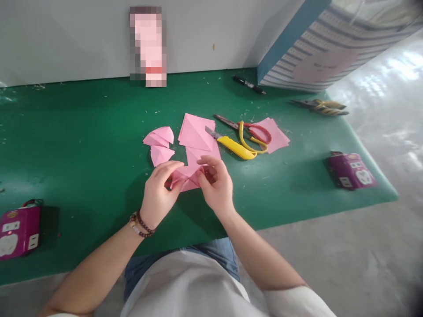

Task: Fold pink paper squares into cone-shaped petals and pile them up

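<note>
Between my two hands, low over the green table, is a folded pink paper [185, 174]. My left hand [161, 188] pinches its left side between thumb and fingers. On its right side, my right hand [216, 182] grips the paper with thumb and curled fingers. Pink sheets [197, 132] lie just beyond the hands. Folded pink pieces [160, 143] rest to the left of these sheets. A yellow utility knife [236, 147] has its blade over the sheets' right edge. Scissors [243, 127] with red and yellow handles lie beside the knife, partly over another pink stack [276, 136].
The green table [82, 132] holds a black pen [248, 84], pliers [322, 106] at its right edge, and purple boxes at left [21, 231] and right [353, 171]. A striped bag [317, 53] stands back right. A pixelated patch [150, 44] covers something at the back.
</note>
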The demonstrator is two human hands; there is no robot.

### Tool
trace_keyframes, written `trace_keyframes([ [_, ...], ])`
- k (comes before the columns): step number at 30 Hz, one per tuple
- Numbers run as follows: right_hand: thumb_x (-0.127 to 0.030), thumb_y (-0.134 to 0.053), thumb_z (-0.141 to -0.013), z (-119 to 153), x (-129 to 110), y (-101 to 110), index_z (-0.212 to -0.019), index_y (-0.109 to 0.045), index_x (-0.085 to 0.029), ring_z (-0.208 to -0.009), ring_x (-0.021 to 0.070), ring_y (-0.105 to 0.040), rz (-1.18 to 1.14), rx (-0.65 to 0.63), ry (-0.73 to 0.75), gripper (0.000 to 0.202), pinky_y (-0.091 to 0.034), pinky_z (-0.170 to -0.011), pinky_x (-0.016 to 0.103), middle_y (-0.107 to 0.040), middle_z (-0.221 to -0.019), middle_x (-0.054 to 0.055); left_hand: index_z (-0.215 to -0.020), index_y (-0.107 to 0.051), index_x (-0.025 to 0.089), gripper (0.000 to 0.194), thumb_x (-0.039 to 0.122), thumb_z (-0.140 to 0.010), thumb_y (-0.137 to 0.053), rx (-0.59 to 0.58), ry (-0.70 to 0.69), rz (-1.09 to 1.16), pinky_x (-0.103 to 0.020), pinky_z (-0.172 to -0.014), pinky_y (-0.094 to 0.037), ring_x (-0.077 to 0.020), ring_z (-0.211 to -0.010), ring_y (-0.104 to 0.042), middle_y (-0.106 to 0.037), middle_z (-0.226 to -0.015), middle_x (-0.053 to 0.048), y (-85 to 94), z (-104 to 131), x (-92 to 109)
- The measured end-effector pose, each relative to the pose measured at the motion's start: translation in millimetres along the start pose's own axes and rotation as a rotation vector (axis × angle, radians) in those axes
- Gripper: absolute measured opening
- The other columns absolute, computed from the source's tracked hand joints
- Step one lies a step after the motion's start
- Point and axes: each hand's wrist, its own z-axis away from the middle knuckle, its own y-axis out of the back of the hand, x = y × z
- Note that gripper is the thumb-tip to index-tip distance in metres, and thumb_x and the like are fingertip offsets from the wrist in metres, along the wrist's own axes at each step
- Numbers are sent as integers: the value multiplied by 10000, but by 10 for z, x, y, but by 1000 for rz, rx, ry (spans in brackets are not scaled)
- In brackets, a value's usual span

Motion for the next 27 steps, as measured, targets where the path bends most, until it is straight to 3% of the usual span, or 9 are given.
trace_keyframes([
  [4, -172, -624, -823, 40, -8, 13, -1048, -651, -256, -842, 151, -678, 121, -8, 79, 241, -570, -774, 293, -716, -966, 12, -1155, -617, 198, 395, 58, -787, -656, -7, 129, 101, -206, -656, -561, -97, -710, -661, -699, -1130, -51, -10, -3, -30],
  [10, -240, -630, -876, 67, -127, 16, -865, -708, -250, -729, 155, -664, 325, -87, 291, 79, -547, -689, 285, -724, -815, 7, -1158, -624, 199, 468, 22, -725, -641, -18, 159, 68, -212, -633, -554, -97, -691, -637, -704, -1133, -44, -27, -10, -30],
  [12, -279, -626, -889, 58, -140, 18, -852, -717, -255, -735, 164, -676, 310, -83, 259, 101, -556, -704, 298, -734, -816, 10, -1178, -613, 195, 466, 39, -739, -630, -25, 161, 83, -215, -638, -563, -107, -729, -653, -687, -1180, -59, -36, -14, -34],
  [17, -313, -628, -862, 15, -81, 36, -918, -739, -263, -702, 174, -700, 176, 20, 9, 134, -592, -675, 317, -758, -860, 1, -1289, -545, 224, 559, 72, -761, -649, -114, 177, 184, -271, -767, -602, -182, -991, -681, -601, -1328, -85, -50, 4, -72],
  [21, -296, -617, -843, -20, -46, 47, -906, -735, -246, -737, 177, -700, 140, 61, -29, 143, -591, -702, 314, -755, -845, 6, -1432, -410, 267, 824, 46, -700, -714, -213, 58, 66, -364, -983, -542, -273, -1333, -474, -481, -1458, -89, -55, 37, -74],
  [24, -270, -596, -835, -39, -43, 64, -913, -723, -235, -720, 169, -690, 142, 50, -51, 153, -580, -670, 298, -749, -841, 9, -1488, -318, 294, 892, 22, -719, -677, -240, 71, 97, -323, -911, -576, -255, -1268, -533, -451, -1479, -97, -54, 49, -65],
  [27, -181, -548, -791, -47, -34, 79, -964, -705, -228, -734, 158, -688, 162, -28, -42, 238, -574, -671, 287, -748, -902, 8, -1486, -325, 294, 807, 67, -783, -649, -190, 164, 215, -237, -734, -608, -171, -989, -669, -470, -1460, -115, -39, 38, -57],
])
